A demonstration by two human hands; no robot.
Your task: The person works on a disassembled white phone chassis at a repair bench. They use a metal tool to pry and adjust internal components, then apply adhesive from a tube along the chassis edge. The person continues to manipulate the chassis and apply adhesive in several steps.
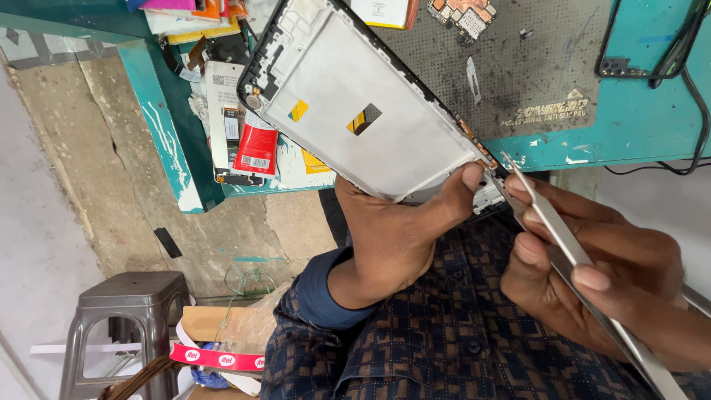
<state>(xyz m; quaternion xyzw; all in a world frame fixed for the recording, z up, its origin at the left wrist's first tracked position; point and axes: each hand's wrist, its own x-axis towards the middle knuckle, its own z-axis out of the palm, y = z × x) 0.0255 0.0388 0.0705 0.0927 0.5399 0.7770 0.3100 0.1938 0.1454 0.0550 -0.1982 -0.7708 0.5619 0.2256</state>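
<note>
My left hand (396,230) grips the lower end of an opened phone frame (355,96), silver inside with a black rim and small yellow-and-black stickers; the thumb presses on its bottom edge. My right hand (600,274) holds long metal tweezers (570,255) whose tips touch the frame's bottom corner by a small copper-coloured connector. The frame is tilted, its upper end over the bench.
A teal workbench (629,122) carries a dark grey repair mat (518,67), a circuit board (463,13), black cables (685,67), phone batteries (233,122) and coloured packets. A grey plastic stool (126,311) and cardboard stand on the floor at lower left.
</note>
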